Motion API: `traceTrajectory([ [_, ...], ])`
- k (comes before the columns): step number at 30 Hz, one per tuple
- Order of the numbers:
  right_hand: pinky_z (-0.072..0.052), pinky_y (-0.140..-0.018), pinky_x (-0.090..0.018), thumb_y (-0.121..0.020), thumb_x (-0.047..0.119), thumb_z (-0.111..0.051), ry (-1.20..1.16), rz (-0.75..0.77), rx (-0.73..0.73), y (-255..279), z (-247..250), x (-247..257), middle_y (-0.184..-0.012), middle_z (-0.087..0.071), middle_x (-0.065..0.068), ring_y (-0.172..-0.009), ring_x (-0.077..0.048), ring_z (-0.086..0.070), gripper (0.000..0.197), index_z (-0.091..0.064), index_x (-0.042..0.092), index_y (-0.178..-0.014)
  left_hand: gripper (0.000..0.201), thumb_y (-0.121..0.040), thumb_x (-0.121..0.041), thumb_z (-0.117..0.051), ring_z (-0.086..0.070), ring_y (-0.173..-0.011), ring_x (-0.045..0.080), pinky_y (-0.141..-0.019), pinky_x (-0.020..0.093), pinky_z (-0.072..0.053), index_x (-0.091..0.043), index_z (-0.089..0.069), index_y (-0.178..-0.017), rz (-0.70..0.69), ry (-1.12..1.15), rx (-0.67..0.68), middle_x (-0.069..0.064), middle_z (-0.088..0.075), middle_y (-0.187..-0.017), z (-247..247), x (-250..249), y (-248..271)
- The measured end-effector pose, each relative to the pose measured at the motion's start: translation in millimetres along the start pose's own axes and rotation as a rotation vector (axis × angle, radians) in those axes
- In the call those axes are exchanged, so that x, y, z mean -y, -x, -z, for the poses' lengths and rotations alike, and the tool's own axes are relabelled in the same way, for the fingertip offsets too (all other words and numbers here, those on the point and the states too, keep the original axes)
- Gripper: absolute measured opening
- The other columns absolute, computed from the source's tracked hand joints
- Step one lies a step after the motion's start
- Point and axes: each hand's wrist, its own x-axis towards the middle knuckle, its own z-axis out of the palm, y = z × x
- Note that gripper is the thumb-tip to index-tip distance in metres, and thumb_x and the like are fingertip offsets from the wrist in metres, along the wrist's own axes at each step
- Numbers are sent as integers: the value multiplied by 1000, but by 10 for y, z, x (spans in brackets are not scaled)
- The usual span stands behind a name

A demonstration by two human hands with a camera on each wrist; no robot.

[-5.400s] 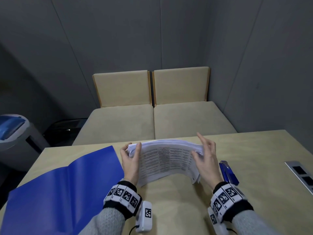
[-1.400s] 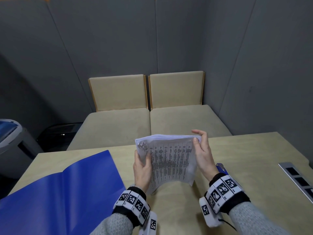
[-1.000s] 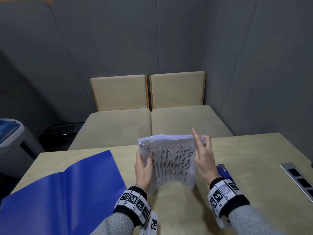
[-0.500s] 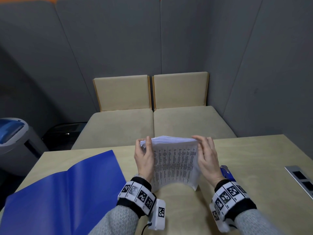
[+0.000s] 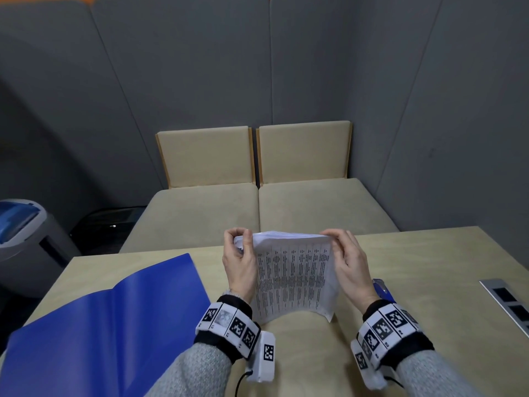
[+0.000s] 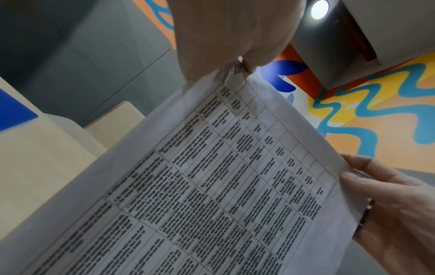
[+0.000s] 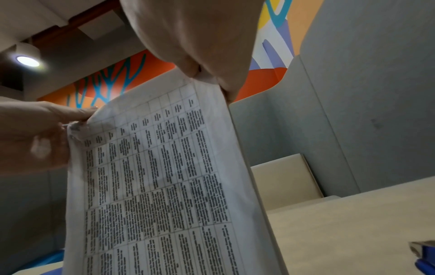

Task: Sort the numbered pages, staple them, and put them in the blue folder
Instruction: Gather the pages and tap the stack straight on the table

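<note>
Upright above the table [image 5: 429,270], the stack of printed pages [image 5: 292,279] is held between both hands, its lower edge near or on the tabletop and its printed face, a grid of small text, turned toward the person. The left hand [image 5: 239,262] grips the upper left corner, fingers curled over the top edge and thumb pressed on the front, where the paper looks crumpled; the left wrist view shows that corner [image 6: 231,69] bunched under the fingertips. The right hand [image 5: 347,262] pinches the upper right corner with fingers bent over the top edge. The sheets bow slightly between the two grips.

The blue folder [image 5: 100,325] lies open on the table to the left, apart from the pages. A blue stapler [image 5: 382,289] sits on the table just behind the right wrist, mostly hidden by it; the right wrist view catches its end [image 7: 423,258] at the lower edge. Two beige seats [image 5: 257,207] stand beyond the table against grey panels.
</note>
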Motion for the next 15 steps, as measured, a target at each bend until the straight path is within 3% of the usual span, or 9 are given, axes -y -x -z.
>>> traceTrajectory([
  [2, -38, -77, -5, -97, 2, -42, -12, -12, 10, 2, 6, 15, -96, -56, -3, -92, -4, -52, 27, -59, 19, -108, 9, -97, -19, -49, -53, -71, -6, -66, 12, -41, -17, -57, -95, -33, -13, 19, -11, -61, -89, -2, 14, -23],
  [5, -37, -75, -1, -96, 0, -41, -13, -16, -5, 23, -6, 39, -95, -54, -5, -90, 0, -50, 26, -60, 14, -110, 17, -98, -21, -47, -54, -74, 3, -69, 20, -42, -14, -59, -87, -68, -48, 51, -6, -62, -83, -9, 77, -40],
  [7, -37, -74, -1, -96, -1, -42, -4, -18, -15, 34, -8, 38, -93, -53, -6, -88, -1, -51, 28, -60, 13, -111, 20, -97, -30, -48, -53, -75, 12, -68, 25, -42, -16, -54, -84, -101, -80, 75, 0, -58, -81, 4, 125, -31],
  [11, -37, -78, -3, -95, -4, -41, 0, -12, -17, 45, -6, 12, -94, -53, -2, -92, -1, -50, 34, -60, 16, -115, 35, -83, -54, -53, -55, -85, 10, -68, 17, -44, -21, -56, -96, -176, -111, 146, -2, -58, -95, 55, 129, 22],
  [15, -34, -83, -2, -88, -14, -37, 9, 1, -22, 50, -9, -5, -100, -56, -1, -97, 5, -50, 46, -60, 15, -116, 29, -86, -42, -58, -55, -88, 8, -68, 20, -48, -25, -57, -109, -271, -175, 207, -10, -54, -102, 88, 152, 38],
])
